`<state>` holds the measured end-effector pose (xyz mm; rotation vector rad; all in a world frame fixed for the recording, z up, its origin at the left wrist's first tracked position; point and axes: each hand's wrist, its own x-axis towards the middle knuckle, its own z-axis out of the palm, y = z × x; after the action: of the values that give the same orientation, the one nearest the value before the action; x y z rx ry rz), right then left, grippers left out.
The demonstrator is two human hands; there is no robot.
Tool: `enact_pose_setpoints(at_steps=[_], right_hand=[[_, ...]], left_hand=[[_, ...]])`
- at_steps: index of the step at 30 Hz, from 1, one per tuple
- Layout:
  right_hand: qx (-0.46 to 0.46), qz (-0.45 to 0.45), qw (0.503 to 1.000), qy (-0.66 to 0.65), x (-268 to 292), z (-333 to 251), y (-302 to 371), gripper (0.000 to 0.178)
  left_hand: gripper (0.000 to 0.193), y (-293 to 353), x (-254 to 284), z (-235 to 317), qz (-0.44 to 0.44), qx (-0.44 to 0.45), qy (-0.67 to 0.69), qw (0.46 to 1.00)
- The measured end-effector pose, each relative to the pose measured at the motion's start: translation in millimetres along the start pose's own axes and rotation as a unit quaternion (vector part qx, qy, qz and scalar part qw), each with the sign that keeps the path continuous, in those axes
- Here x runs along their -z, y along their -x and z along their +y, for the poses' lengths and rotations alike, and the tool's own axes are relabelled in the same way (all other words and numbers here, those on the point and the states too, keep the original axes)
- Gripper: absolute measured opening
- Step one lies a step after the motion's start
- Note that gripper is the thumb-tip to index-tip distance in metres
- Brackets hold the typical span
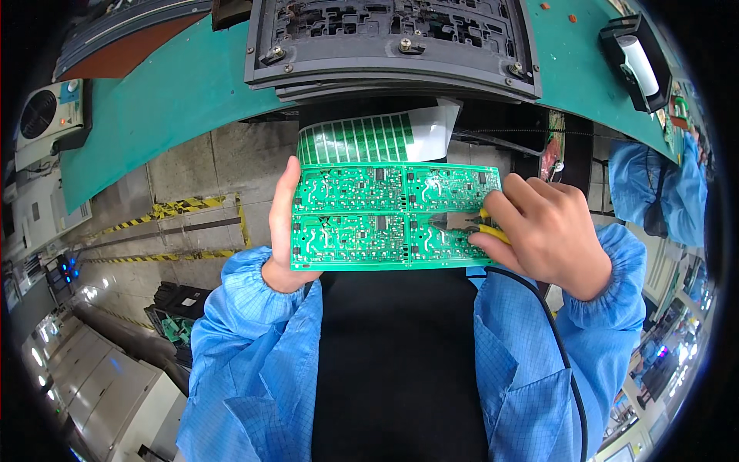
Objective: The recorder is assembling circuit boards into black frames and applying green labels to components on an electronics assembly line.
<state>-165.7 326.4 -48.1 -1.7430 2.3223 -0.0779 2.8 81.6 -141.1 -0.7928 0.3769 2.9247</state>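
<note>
A green circuit board panel (350, 240), made up of several joined boards with small parts and solder joints, is held up in front of my body. My left hand (284, 223) grips its left edge, thumb along the side and the other fingers hidden beneath. In my right hand (543, 227) are cutting pliers (486, 223) with yellow handles, fingers closed round them. Their metal jaws lie over the right part of the panel; whether they touch a part there I cannot tell.
Beyond the panel, a sheet of green labels (358, 137) hangs at the edge of a green bench (185, 115). A dark slotted fixture (392, 65) sits on that bench. To the right is a black holder with a white roll (637, 65); a fan unit (48, 112) stands at left.
</note>
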Motion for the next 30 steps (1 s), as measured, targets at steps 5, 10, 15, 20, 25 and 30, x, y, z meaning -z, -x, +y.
enact_pose_setpoints(at_steps=[5,10,15,20,25,30], right_hand=[[0.022,0.048,0.996,0.067,-1,0,-2,0.037],[-0.028,0.112,0.989,0.089,1,19,-9,0.038],[-0.019,0.070,0.997,0.041,-5,19,-11,0.038],[-0.021,0.078,0.996,0.036,-6,18,-11,0.038],[0.001,0.082,0.996,0.039,-4,18,-12,0.036],[0.025,0.145,0.984,0.097,8,13,-9,0.040]], left_hand=[[0.062,0,2,1,-0.011,0.004,0.007,1.000],[0.064,1,-2,0,-0.052,0.023,0.056,0.997],[0.064,5,-2,-1,-0.033,0.034,0.040,0.998],[0.065,9,3,-1,-0.047,0.022,0.056,0.997],[0.069,11,1,-2,-0.024,0.004,0.037,0.999],[0.069,19,-15,4,0.054,0.015,0.016,0.998]])
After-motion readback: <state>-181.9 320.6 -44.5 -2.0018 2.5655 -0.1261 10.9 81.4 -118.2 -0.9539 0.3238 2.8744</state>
